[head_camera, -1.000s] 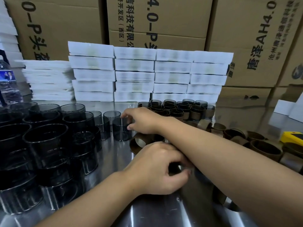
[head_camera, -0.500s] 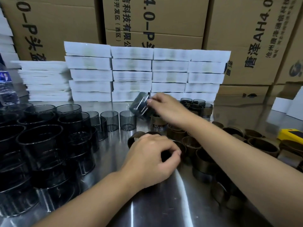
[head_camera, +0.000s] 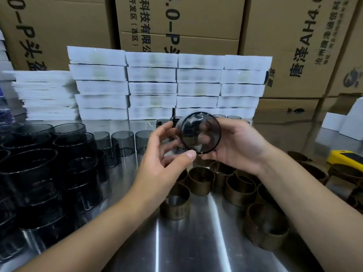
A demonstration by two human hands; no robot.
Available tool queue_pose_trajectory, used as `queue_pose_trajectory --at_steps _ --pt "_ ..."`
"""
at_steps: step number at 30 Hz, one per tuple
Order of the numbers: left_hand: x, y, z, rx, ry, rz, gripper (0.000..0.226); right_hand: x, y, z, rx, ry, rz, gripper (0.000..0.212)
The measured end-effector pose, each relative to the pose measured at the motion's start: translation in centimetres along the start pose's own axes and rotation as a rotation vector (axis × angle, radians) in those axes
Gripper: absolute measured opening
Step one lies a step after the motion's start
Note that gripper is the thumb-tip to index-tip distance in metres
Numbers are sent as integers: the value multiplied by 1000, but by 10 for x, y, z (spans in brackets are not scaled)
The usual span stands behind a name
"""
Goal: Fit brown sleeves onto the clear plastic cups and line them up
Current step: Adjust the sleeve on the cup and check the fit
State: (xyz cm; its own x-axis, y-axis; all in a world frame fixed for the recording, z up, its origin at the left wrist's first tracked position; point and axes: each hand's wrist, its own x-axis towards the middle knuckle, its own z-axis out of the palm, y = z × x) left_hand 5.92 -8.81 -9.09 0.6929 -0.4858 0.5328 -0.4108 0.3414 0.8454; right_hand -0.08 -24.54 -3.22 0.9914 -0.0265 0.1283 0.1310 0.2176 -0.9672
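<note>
Centrally, the right hand (head_camera: 239, 146) grips one clear cup (head_camera: 200, 132) above the bench (head_camera: 196, 242), and the left hand (head_camera: 157, 169) pinches its rim. Three bare cups (head_camera: 122, 141) stand in a row far left. At least seven brown sleeves (head_camera: 200, 181) stand near right.

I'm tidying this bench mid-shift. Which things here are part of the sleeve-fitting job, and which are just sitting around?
Job: clear cup, held by left hand and right hand; loose brown sleeves; bare cups on the left.
Lying about: stacked white boxes; cardboard cartons; yellow object.
</note>
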Motion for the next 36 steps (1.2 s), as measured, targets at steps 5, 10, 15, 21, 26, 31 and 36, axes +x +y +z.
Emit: queue_pose_trajectory --at_steps 5,10,15,21,26,31,36 --pt "3 -2 -2 -166 7 -115 82 1 19 15 -105 -37 31 25" --pt "6 -7 -3 -188 158 -146 70 0 17 9 -906 282 -120 13" --pt "12 -7 -6 -363 196 -209 45 -5 15 -5 -1473 142 39 33" --pt "13 -4 -6 -379 246 -188 48 -8 17 -5 -1441 -71 227 49" --pt "16 -6 -10 -430 286 -185 45 -8 19 -4 -1524 -107 258 56" --pt "17 -10 -12 -448 317 -206 21 -8 14 -7 -1381 -36 155 51" --pt "19 -7 -12 -409 372 -213 30 -4 13 -7 -1168 335 -180 47"
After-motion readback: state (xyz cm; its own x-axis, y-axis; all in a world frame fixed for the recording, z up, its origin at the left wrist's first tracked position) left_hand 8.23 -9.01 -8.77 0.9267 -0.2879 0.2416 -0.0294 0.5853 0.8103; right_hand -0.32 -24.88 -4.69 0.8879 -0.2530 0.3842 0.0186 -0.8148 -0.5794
